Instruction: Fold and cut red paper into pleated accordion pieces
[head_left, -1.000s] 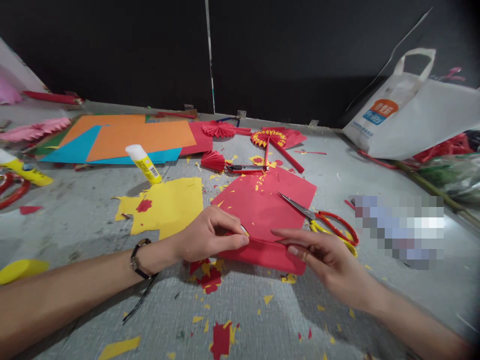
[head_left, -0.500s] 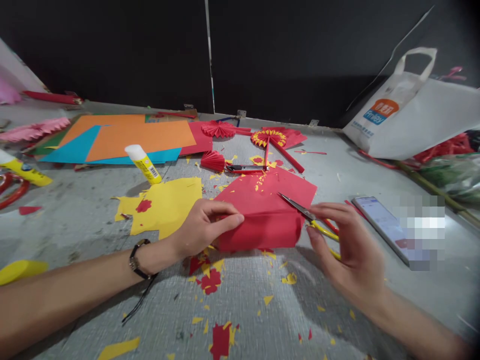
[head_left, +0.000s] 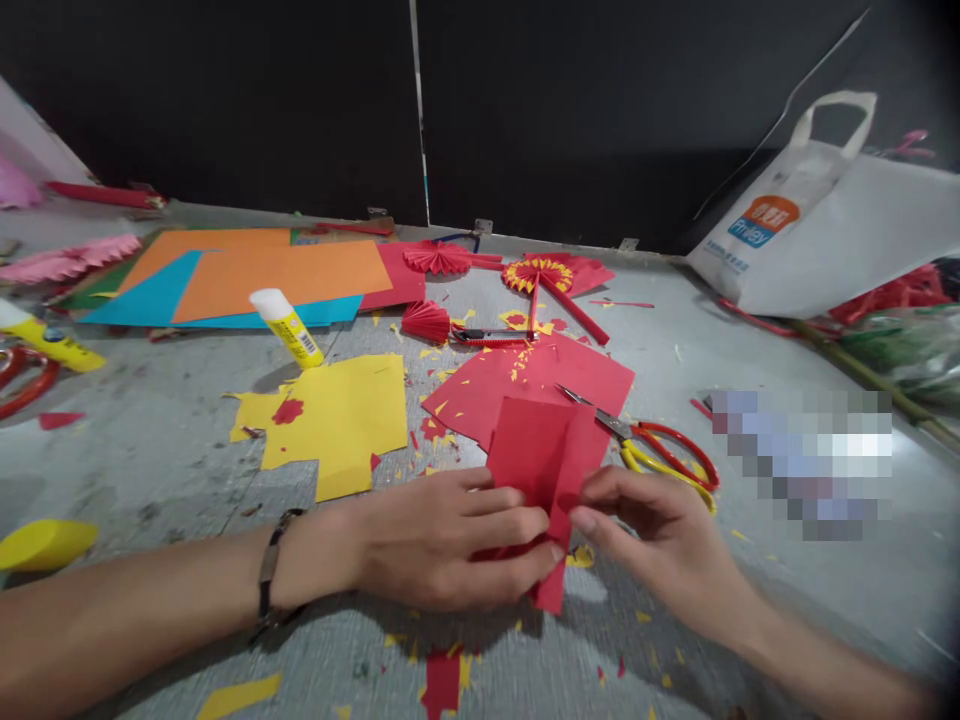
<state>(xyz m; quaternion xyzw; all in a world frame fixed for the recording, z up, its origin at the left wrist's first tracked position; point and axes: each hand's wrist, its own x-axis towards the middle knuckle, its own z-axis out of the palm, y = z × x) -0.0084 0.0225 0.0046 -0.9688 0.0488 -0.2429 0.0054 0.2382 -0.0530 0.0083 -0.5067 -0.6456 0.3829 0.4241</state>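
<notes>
A folded piece of red paper [head_left: 529, 435] is turned lengthwise between my hands, with a raised fold along its right side. Across its lower left part lie the fingers of my left hand [head_left: 450, 540], holding it; the thumb is mostly hidden. My right hand [head_left: 645, 520] pinches the right edge at the fold between thumb and fingers. Scissors [head_left: 660, 455] with one red and one yellow handle loop lie just beyond my right hand, their blades on a larger red sheet [head_left: 487, 375].
Yellow paper [head_left: 352, 410] and a glue stick [head_left: 289, 328] are on the left. Behind are a utility knife [head_left: 491, 337], a pleated red-and-yellow rosette [head_left: 537, 275] and orange sheets [head_left: 300, 275]. A white bag [head_left: 817, 230] stands at the right back. Paper scraps litter the tabletop.
My right hand has let go of the scissors, which now lie on the table. The red paper has been turned upright and brought nearer, and both hands are on it.
</notes>
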